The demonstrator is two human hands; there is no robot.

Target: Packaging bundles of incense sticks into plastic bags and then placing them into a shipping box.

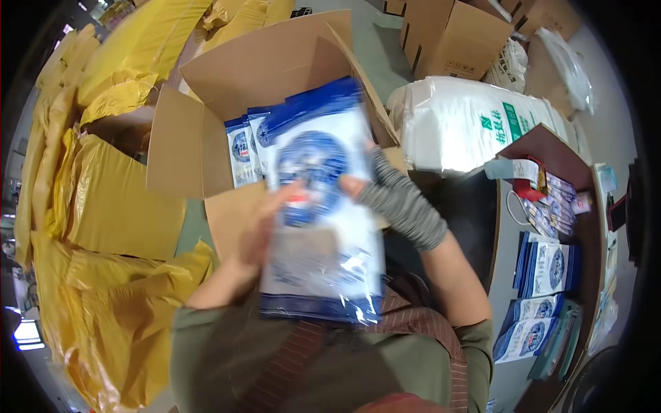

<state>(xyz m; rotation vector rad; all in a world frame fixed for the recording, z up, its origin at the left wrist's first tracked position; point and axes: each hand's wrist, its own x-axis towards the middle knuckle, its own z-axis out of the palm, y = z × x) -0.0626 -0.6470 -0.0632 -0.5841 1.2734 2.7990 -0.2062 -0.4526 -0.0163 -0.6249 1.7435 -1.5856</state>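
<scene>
In front of my chest is a large flat plastic bag (323,251), white with blue ends and a round blue print, slightly blurred and tilted over the near side of an open cardboard box (268,48). My right hand (396,196), in a grey striped fingerless glove, grips its right edge with the thumb in front and the other fingers mostly hidden. Bare and smeared by motion, my left hand (265,224) holds the left edge, fingers across the front. Behind it, several similar blue-and-white bags (241,148) stand inside the box.
Yellow plastic-wrapped packages (117,199) crowd the left side. A white wrapped bale (475,124) lies right of the box, with more cartons (454,38) beyond. At the right, a high-sided workbench (508,275) carries stacks of blue-and-white bags (547,268) and a red tape dispenser (533,182).
</scene>
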